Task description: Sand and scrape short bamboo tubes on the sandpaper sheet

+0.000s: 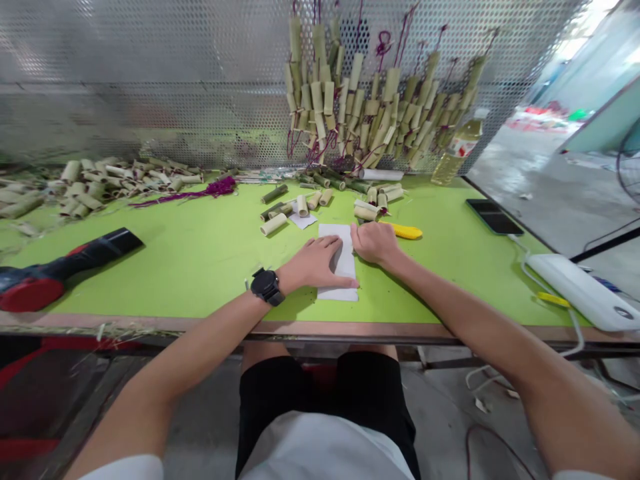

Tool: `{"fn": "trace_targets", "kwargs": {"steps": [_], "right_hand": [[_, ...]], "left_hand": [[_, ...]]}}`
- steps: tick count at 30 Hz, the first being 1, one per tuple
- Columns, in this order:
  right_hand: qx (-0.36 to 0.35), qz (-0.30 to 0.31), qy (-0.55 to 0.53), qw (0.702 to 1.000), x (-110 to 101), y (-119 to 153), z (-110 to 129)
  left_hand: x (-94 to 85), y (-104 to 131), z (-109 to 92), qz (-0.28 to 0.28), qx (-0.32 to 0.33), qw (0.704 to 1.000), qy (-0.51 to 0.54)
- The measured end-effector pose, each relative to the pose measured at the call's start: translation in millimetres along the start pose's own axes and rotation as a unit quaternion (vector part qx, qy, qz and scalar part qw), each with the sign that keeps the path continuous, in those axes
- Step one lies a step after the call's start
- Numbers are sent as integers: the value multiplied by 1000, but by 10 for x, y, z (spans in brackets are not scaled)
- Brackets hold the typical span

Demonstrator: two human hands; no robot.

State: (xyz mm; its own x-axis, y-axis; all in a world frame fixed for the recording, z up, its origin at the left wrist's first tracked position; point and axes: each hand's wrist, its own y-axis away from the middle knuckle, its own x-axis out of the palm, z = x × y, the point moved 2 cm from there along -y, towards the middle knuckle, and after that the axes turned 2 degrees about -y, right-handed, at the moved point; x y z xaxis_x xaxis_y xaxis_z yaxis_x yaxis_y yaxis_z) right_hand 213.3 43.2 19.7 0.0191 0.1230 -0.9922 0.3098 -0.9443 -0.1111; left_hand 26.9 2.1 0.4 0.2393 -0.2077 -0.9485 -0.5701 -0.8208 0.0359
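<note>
A sheet of white paper (327, 294) lies on the green tabletop in front of me. My left hand (316, 261) rests flat on it, fingers stretched out and thumb spread toward the lower right edge. At the paper's upper right edge, my right hand (374, 243) is closed in a fist; whatever its fingers hold is hidden. Just behind that fist lies a yellow-handled cutter (407, 231), partly covered by the hand. Short cut bamboo tubes (274, 225) lie beyond the paper, one standing on a small white scrap (304, 221).
Bamboo pieces strung on purple cord (360, 100) hang on a perforated metal panel (225, 80). A bamboo pile (90, 187), purple cord (220, 187) and a red-black power tool (60, 270) lie left. Rightward are an oil bottle (457, 150), a phone (494, 217) and a white power strip (583, 290).
</note>
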Motion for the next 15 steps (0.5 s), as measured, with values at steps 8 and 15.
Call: {"fn": "trace_targets", "kwargs": {"steps": [8,15], "right_hand": [[-26,-26,-12,999,64,-12,-26],[-8,-46,-26,999,95,-122,-37]], "left_hand": [[-6,1,-1,-2,1,1000,1],[2,-12,1,1,0,1000,-4]]}}
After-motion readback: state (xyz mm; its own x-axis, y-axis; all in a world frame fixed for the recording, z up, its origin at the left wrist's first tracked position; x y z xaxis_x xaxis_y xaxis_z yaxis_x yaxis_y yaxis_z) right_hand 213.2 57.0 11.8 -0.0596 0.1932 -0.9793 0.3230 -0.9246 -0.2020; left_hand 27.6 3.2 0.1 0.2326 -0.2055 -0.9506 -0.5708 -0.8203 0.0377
